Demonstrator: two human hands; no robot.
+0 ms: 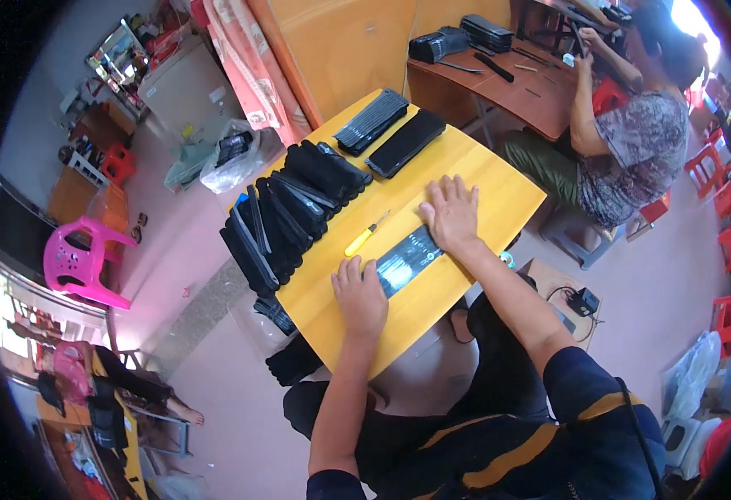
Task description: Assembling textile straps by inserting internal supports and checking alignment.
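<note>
A flat, shiny dark plastic packet (409, 261) lies on the yellow table (490, 187) in front of me. My left hand (359, 302) rests at its left end, fingers lying on the tabletop and the packet's edge. At the other end, my right hand (452, 215) presses down flat with its fingers spread. Just beyond the packet is a thin-tipped tool with a yellow handle (359, 242). Rows of black strap-like bundles (286, 208) are heaped along the table's left side. Two neat stacks sit at the far edge, one in glossy wrapping (371, 122), one plain black (405, 143).
At the far right, a person (636, 142) works at a brown table (528, 96) holding more black bundles. A pink chair (90, 258) and plastic bags (236, 158) stand left. More black bundles (293, 360) hang below the table's left edge. A black adapter (583, 301) lies to the right.
</note>
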